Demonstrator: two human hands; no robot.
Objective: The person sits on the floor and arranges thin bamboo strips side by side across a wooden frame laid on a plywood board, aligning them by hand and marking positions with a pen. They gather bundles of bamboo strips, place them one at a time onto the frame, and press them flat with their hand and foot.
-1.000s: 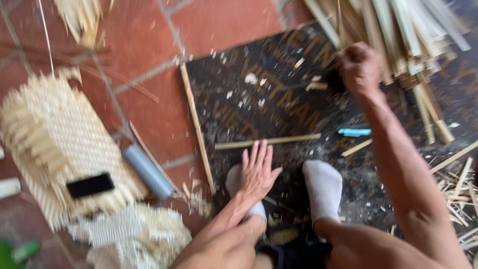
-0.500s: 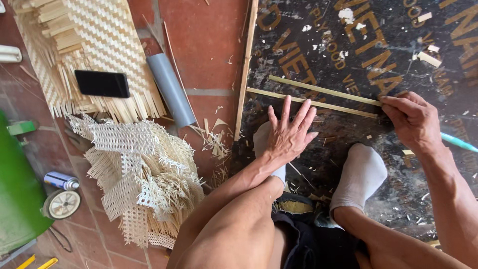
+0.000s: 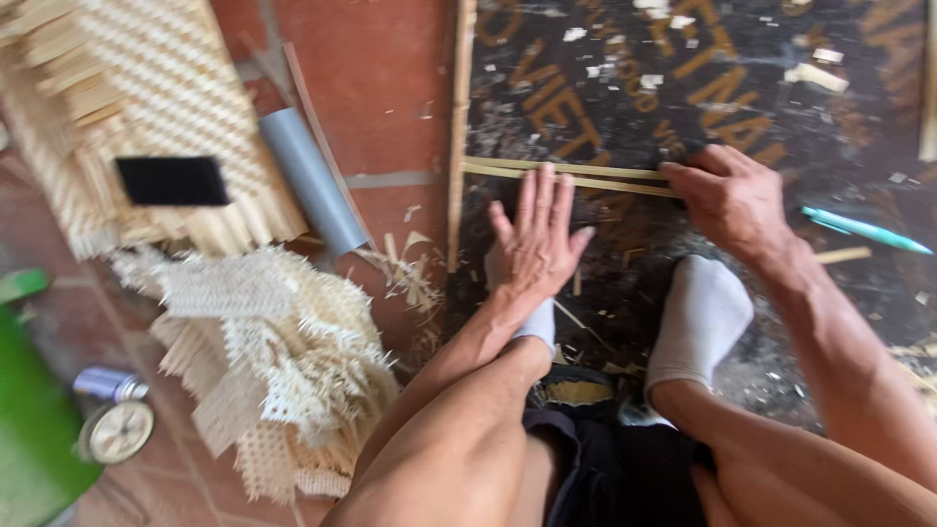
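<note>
Two thin bamboo strips (image 3: 576,176) lie side by side across a dark printed mat (image 3: 625,88). My left hand (image 3: 535,239) is spread flat, fingers apart, its fingertips touching the strips from the near side. My right hand (image 3: 727,200) is curled over the right end of the strips, fingers pinching them. Both of my feet in white socks (image 3: 698,317) rest on the mat just below my hands.
A long bamboo slat (image 3: 457,127) runs along the mat's left edge. On the red tile floor lie a grey tube (image 3: 312,181), a woven bamboo panel (image 3: 127,127) with a black phone (image 3: 171,181) on it, and woven scraps (image 3: 273,361). A teal pen (image 3: 864,229) lies at right.
The view has swung down and closer. My right hand came from the far pile of strips to the strips in front of my feet; a second strip now lies there.
</note>
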